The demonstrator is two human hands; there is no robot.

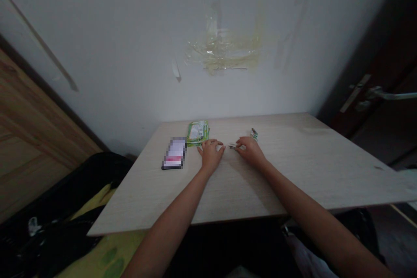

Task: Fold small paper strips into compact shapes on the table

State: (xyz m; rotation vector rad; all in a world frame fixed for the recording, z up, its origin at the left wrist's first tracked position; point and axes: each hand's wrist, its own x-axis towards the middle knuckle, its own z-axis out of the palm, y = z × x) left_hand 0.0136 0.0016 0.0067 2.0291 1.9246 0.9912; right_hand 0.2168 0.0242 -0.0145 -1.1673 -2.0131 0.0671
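Note:
My right hand (250, 151) pinches a small, thin, pale piece with a dark edge (232, 146) just above the table, too small to name. To its left, my left hand (211, 153) rests on the table with its fingers spread and nothing in them. Behind that hand lie flat green-and-white printed packets (198, 132), partly stacked. Beyond the right hand's fingers sits a small printed item (254, 133), partly hidden by the hand.
A phone (175, 153) with a blurred screen lies on the pale wooden table (293, 173), left of my hands. The wall (130, 52) behind carries peeling tape (224, 54). A door handle (387, 94) is at the right.

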